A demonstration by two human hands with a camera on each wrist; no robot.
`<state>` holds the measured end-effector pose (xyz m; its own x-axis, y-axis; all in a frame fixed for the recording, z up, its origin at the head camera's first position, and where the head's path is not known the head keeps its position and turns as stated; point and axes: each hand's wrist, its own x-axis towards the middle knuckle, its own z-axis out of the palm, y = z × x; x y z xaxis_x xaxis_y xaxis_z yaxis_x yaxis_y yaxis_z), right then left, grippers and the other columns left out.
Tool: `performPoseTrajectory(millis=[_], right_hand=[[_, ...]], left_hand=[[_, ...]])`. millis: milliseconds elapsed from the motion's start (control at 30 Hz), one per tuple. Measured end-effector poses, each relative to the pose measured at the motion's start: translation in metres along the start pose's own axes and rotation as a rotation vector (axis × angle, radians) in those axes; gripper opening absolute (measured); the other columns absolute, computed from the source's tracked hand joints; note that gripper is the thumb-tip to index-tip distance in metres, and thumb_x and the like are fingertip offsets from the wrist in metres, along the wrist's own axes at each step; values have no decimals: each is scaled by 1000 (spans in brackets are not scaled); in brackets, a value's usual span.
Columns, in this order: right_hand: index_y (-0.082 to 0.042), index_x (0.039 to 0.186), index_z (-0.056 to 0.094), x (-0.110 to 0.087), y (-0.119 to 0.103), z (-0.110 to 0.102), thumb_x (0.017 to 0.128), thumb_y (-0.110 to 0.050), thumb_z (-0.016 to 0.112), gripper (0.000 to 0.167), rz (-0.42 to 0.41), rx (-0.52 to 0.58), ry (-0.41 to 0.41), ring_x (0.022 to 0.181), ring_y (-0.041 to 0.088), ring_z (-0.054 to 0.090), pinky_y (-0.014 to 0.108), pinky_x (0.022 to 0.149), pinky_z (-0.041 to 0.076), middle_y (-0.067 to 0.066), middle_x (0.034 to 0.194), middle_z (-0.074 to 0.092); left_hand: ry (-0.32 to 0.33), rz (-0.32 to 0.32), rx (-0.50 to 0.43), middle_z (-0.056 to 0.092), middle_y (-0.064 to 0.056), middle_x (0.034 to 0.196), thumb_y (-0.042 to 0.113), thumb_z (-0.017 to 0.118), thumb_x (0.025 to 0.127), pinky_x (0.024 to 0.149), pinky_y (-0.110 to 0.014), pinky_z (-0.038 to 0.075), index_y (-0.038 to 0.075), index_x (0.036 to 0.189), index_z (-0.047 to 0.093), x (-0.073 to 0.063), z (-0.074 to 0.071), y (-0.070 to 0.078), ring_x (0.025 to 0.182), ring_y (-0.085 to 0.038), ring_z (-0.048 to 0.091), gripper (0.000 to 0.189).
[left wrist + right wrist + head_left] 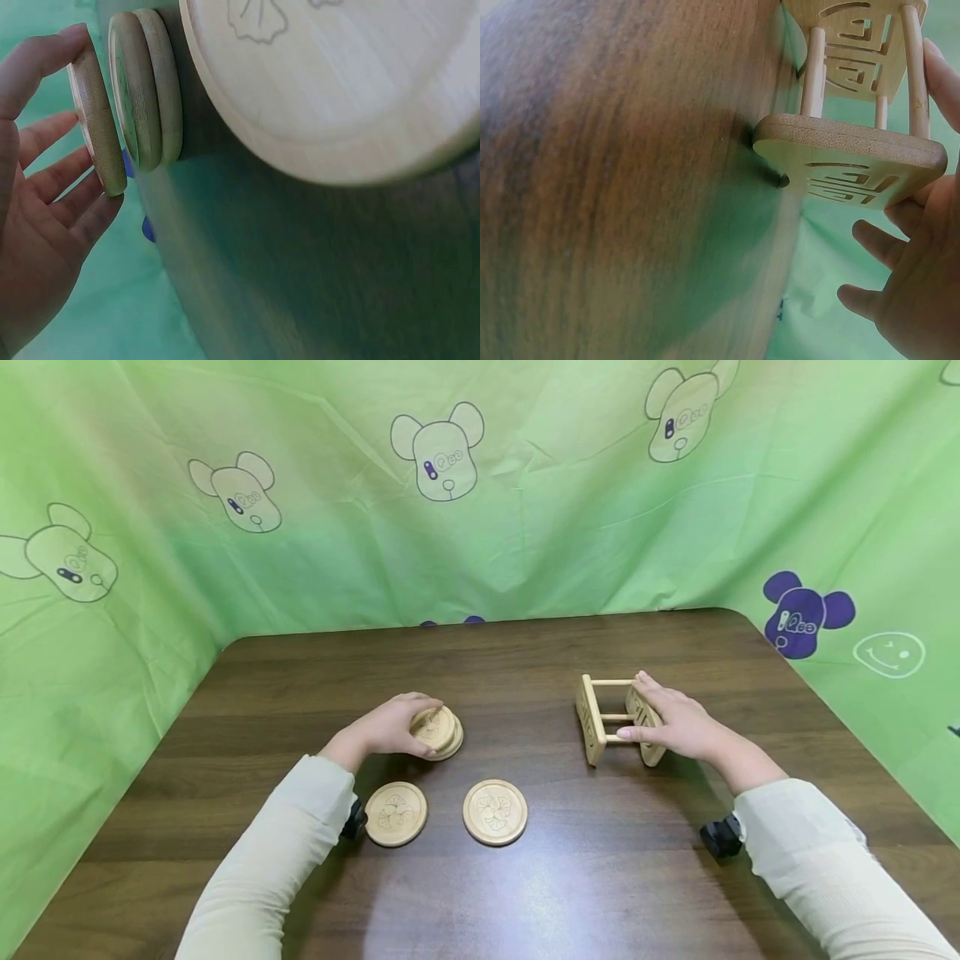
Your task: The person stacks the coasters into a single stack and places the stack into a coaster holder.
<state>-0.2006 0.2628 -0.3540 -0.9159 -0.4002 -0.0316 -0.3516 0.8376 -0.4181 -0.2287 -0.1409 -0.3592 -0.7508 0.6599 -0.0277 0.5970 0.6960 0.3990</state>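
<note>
In the head view my left hand [386,725] pinches a round wooden coaster [432,727] between thumb and fingers. Under it lie two more stacked coasters [166,90]; the left wrist view shows a narrow gap between them and the held one. Two single coasters with engraved leaf patterns, a left one [396,814] and a right one [495,812], lie flat on the table nearer to me. Over on the right, my right hand [678,720] grips the near-side panel of a wooden coaster rack [591,727], which has two cut-out panels [847,161] joined by rods.
The dark wood table [525,693] carries all of these things. Behind and beside it hangs a green curtain [525,527] with cartoon heads. A dark wrist camera [722,837] sits under the right sleeve, and another [354,819] beside the left coaster.
</note>
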Motion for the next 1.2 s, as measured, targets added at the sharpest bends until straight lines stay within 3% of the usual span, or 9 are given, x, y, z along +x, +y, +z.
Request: performPoseTrajectory(millis=[500,1200], right_hand=[[11,131,21,-1,-1,-3,78,-41,58,84,-10,-7,10,119,47,14,58,92,12,29,136,11],[11,131,20,-2,0,-3,77,-43,57,85,-3,-10,-1,119,48,14,59,91,12,28,136,10]], left_hand=[[-32,14,30,45,-16,119,26,71,63,90,-36,32,-1,124,44,10,7,1,110,-28,40,72],[-96,-42,-5,40,-16,124,26,70,65,92,-36,31,1,128,40,13,7,2,114,-27,35,74]])
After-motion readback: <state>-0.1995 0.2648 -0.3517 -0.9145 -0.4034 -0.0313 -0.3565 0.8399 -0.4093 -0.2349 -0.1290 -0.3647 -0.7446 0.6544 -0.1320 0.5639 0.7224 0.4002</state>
